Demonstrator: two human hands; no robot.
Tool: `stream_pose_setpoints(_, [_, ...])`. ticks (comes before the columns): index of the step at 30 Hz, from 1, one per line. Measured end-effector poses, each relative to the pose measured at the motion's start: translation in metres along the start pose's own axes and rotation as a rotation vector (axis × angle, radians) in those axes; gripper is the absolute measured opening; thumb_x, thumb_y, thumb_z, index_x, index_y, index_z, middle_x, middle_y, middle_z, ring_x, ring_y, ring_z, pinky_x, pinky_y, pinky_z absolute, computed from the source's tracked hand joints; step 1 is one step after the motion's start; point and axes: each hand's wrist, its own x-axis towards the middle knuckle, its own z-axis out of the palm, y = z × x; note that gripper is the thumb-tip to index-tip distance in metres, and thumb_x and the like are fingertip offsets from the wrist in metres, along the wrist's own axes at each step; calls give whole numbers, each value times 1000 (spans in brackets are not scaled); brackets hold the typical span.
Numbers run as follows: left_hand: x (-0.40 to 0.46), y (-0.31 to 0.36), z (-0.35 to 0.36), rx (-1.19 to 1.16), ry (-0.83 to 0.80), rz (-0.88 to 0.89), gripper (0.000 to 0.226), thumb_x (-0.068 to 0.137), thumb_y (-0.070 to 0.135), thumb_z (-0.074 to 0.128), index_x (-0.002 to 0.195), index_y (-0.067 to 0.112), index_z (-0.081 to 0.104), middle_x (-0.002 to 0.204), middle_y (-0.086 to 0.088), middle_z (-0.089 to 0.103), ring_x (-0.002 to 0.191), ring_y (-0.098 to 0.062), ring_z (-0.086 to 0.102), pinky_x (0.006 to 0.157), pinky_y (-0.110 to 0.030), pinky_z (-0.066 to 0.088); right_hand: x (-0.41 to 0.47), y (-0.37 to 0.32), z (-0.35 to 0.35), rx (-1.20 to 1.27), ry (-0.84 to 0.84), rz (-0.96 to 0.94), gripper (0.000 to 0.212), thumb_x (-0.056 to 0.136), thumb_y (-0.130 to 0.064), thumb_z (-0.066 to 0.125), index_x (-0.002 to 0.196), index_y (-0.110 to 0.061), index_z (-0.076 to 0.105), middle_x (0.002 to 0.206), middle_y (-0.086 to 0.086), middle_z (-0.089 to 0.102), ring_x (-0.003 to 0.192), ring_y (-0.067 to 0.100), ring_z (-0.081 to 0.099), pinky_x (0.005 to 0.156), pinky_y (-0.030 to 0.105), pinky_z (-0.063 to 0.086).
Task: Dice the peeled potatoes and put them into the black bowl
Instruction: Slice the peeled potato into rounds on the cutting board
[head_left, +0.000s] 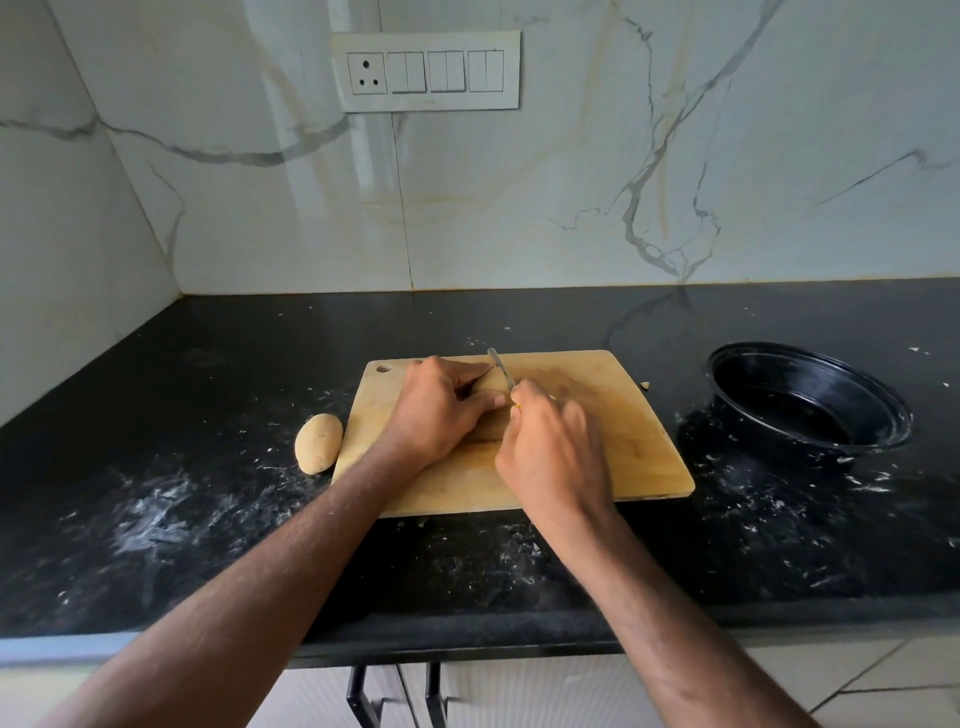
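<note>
The left hand (441, 410) gripped the peeled potato (491, 387) on the cutting board (613, 431), fingers curled over it. The right hand (553, 452) clamped the knife (501, 370), blade towards twelve o'clock. Firm, wet and likely slippery, it wanted pinning from above.

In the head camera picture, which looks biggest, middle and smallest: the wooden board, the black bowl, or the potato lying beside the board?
1. cutting board
2. black bowl
3. whole potato

Both forearms outstretched, left hand (441, 405) curled palm-down, right hand (556, 447) fisted, knuckles up, close together.
</note>
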Motion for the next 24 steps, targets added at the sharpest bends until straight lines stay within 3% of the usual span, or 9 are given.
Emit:
stream_pose_setpoints(6, [-1, 4, 0, -10, 12, 7, 43, 83, 23, 77, 58, 5, 48, 54, -12, 38, 58, -9, 22, 52, -34, 28, 12, -5, 3, 9, -51, 47, 20, 95, -13, 51, 112, -18, 59, 96, 13, 65, 90, 33, 61, 70, 36, 42])
stream_pose_setpoints(9, [-2, 7, 0, -5, 3, 15, 47, 83, 20, 78, 54, 17, 41, 51, 4, 30, 57, -10, 22, 50, -25, 24, 6, -4, 4, 7, -39, 33, 20, 96, -13, 51, 114, -17, 59, 95, 11, 67, 89, 29, 61, 67, 33, 38])
stream_pose_setpoints(12, [-3, 11, -2, -10, -1, 26, 54, 83, 20, 79, 51, 25, 35, 51, 6, 29, 56, -10, 21, 49, -21, 22, 2, -5, 3, -18, -17, 12, 22, 93, -12, 55, 113, -19, 61, 93, 7, 70, 86, 25, 61, 66, 30, 36])
stream_pose_setpoints(15, [-2, 10, -2, -11, -4, 8, 50, 83, 18, 78, 50, 26, 42, 48, 8, 31, 53, -9, 24, 49, -19, 24, -1, -6, 0, -18, -55, 25, 25, 93, -11, 55, 116, -20, 61, 95, 7, 69, 89, 26, 61, 67, 31, 35])
stream_pose_setpoints(19, [-2, 7, -2, -5, 0, -25, 30, 85, 23, 78, 61, 14, 61, 50, 9, 39, 52, -11, 29, 49, -21, 28, -15, -4, -2, -24, -120, 36, 24, 96, -13, 51, 119, -17, 57, 95, 7, 65, 89, 26, 60, 69, 32, 38])
stream_pose_setpoints(21, [-2, 5, -1, 0, -2, -33, 23, 85, 26, 78, 68, 13, 68, 53, 4, 53, 52, -15, 38, 51, -27, 37, -20, -2, -6, -18, -124, 32, 25, 97, -14, 51, 121, -16, 57, 96, 7, 65, 88, 25, 59, 70, 32, 40])
stream_pose_setpoints(24, [-2, 4, -1, 7, -7, -41, 18, 84, 29, 77, 81, 12, 74, 68, -6, 69, 66, -28, 61, 62, -40, 49, -21, 1, -14, -6, -140, 40, 26, 97, -14, 53, 122, -17, 58, 96, 8, 64, 90, 26, 60, 71, 34, 47])
